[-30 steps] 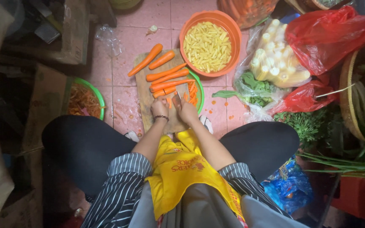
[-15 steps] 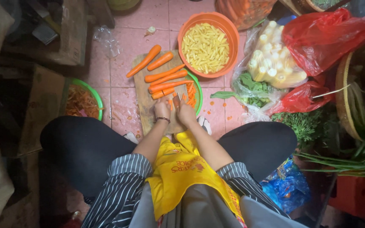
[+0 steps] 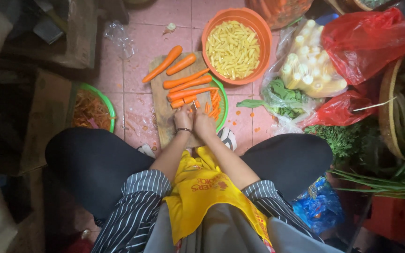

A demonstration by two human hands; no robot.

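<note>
Seen from above, a person sits low over a pink tiled floor [image 3: 137, 51], knees spread wide in dark trousers, a yellow apron [image 3: 202, 187] hanging between striped sleeves. Both hands meet just above the centre of the frame on a wooden cutting board [image 3: 161, 107] that lies on the tiles. The left hand [image 3: 183, 119], with a dark band at the wrist, is curled with its fingers pressed down on the near ends of the peeled carrots [image 3: 188, 86], which lie across the board at a slant. The right hand [image 3: 204, 124] sits right beside it, touching it, closed around a knife [image 3: 194, 106] whose small blade shows between the two hands against the short carrot pieces; how exactly the fingers wrap the handle cannot be made out. Two whole carrots lie at the far end of the board, toward the upper middle. Under the right edge of the board sits a green-rimmed basket [image 3: 223, 100] holding thin carrot sticks. Just beyond it, at the top centre, an orange bowl [image 3: 258, 33] is full of pale yellow cut pieces. At the left edge of the tiles another green-rimmed basket [image 3: 108, 100] holds orange shreds. To the upper right a clear bag of baby corn [image 3: 308, 70] rests by red plastic bags [image 3: 366, 37], with leafy greens [image 3: 282, 96] below them and a blue bag [image 3: 317, 206] near the right knee.
</note>
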